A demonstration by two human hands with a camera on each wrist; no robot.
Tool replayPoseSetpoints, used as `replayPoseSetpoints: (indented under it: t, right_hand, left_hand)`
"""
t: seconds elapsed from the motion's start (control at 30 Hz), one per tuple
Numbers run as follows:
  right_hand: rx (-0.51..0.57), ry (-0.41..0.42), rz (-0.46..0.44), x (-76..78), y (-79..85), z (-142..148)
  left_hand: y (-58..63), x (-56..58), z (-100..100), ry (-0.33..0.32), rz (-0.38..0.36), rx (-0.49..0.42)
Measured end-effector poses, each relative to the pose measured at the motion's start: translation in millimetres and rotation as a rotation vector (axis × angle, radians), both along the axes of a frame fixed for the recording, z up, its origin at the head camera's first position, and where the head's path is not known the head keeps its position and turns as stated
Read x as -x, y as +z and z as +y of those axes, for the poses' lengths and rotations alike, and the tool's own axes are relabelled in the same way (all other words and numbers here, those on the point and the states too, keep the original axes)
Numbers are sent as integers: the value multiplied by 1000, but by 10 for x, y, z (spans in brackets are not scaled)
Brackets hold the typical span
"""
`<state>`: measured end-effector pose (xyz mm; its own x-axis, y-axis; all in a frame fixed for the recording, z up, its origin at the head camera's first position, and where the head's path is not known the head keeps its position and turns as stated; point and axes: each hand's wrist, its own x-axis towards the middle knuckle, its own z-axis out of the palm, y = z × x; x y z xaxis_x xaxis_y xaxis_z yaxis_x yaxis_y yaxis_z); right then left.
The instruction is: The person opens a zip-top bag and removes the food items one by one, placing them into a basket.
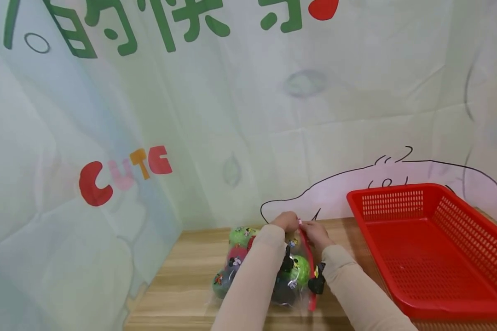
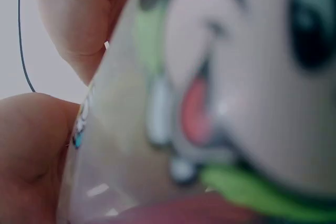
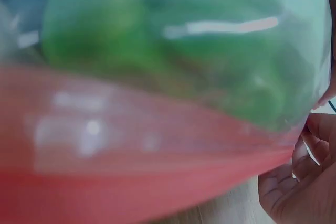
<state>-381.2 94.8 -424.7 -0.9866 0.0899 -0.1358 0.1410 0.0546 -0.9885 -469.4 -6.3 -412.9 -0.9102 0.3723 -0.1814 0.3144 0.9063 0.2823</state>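
Observation:
A clear plastic zip bag [image 1: 290,294] printed with cartoon figures lies on the wooden table, filled with rounded green, red and dark items whose kind I cannot make out. Along its right side runs a red strip [image 1: 308,257]. At the bag's far right corner my left hand [image 1: 287,220] pinches the edge with curled fingers. Right beside it, my right hand [image 1: 316,233] grips the far end of the red strip between thumb and fingers. The right wrist view shows the fingers [image 3: 278,187] at the bag's edge. A blurred cartoon print [image 2: 226,87] fills the left wrist view.
To the right stands a red plastic basket [image 1: 418,257] with slotted walls, close to the right forearm. The wooden tabletop [image 1: 178,285] stretches left of the bag. Behind the table hangs a pale printed cloth [image 1: 215,138] with lettering.

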Motion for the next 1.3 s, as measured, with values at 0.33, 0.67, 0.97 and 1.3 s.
replayPoseSetpoints:
  t: [0.33,0.67,0.97,1.3]
  right_hand:
    - [-106,31,44,25,-2,0]
    - [-126,54,75,56,-66,-1]
    - [-173,62,43,-151,44,-12]
    - [-187,88,19,-339,79,44]
  left_hand:
    - [422,-552,12,69,47,-35]
    - [426,-577,-85,79,121,-136]
    - [492,-707,-142,100,14,-290]
    - [488,-701,-169,46,117,-211]
